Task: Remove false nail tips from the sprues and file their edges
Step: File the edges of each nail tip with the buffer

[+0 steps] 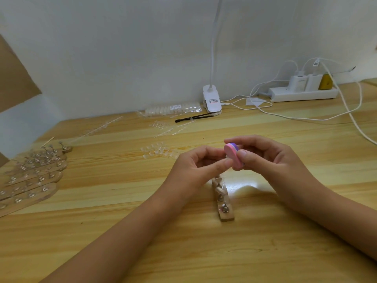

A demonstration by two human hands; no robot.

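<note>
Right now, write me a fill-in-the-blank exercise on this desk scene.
The right hand holds a purple and ____ file block.
The power strip carries two white chargers and one ____ plug.
The fanned wooden strips lie on the person's ____ side.
Missing: pink; yellow; left.

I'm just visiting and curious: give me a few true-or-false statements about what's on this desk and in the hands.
1. The right hand holds a pink and purple file block. True.
2. The clip lamp is black. False: it is white.
3. Loose clear nail tips lie on the table beyond the left hand. True.
4. The power strip sits at the far left. False: it is at the far right.
</note>
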